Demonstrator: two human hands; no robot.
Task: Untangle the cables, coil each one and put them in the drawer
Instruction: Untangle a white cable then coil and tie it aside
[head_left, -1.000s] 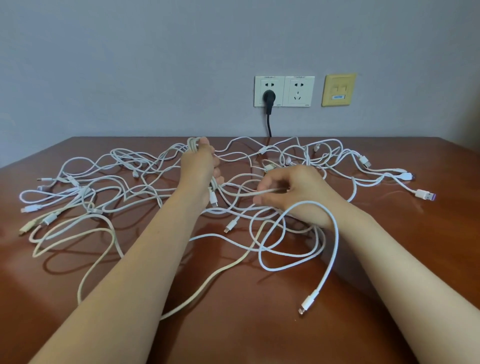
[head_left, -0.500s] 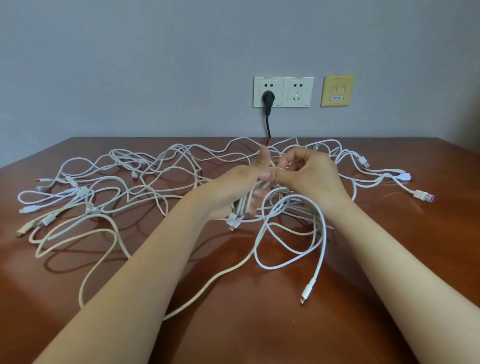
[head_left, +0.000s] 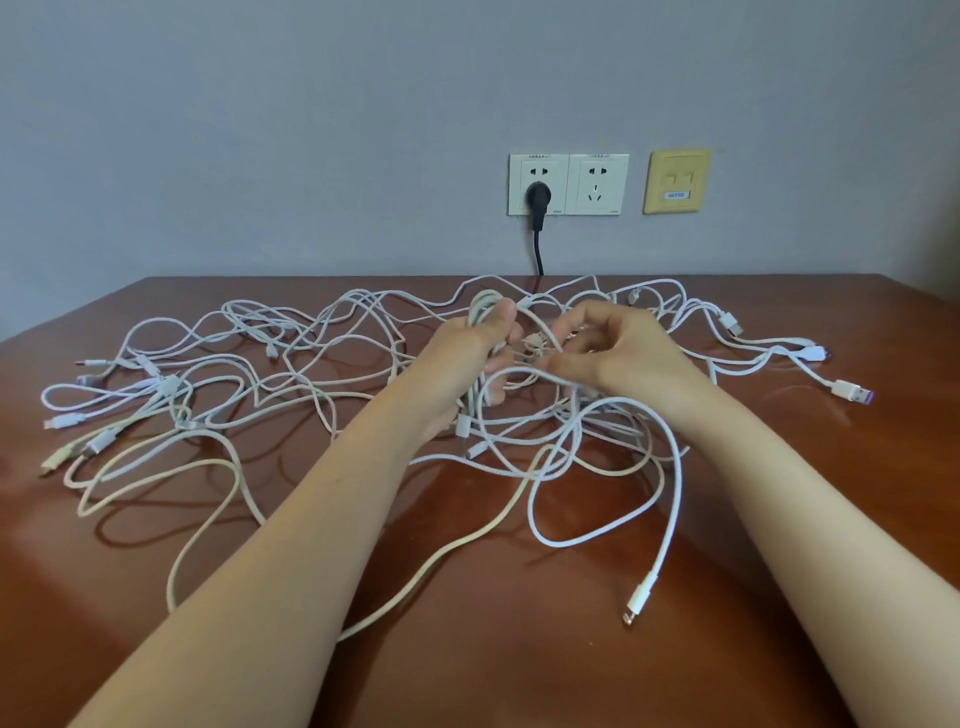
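A tangle of several white cables (head_left: 291, 374) spreads over the brown table (head_left: 519, 649). My left hand (head_left: 467, 358) grips a gathered bundle of cable loops (head_left: 480, 312) above the table's middle. My right hand (head_left: 618, 353) is close beside it, fingers curled, pinching a white strand (head_left: 524, 364) that runs between the two hands. A long white cable loop (head_left: 670, 499) hangs under my right wrist and ends in a plug (head_left: 636, 605) lying on the table. No drawer is in view.
The grey wall behind holds two white sockets (head_left: 569, 184), one with a black plug (head_left: 536, 200) whose cord drops behind the table, and a yellow plate (head_left: 677, 181). Loose connectors lie at the left (head_left: 62, 457) and the right (head_left: 852, 392) edges of the tangle.
My left hand swung from the left of the tangle to the middle with its bundle. My right hand rose to meet it, and the two have since parted slightly.
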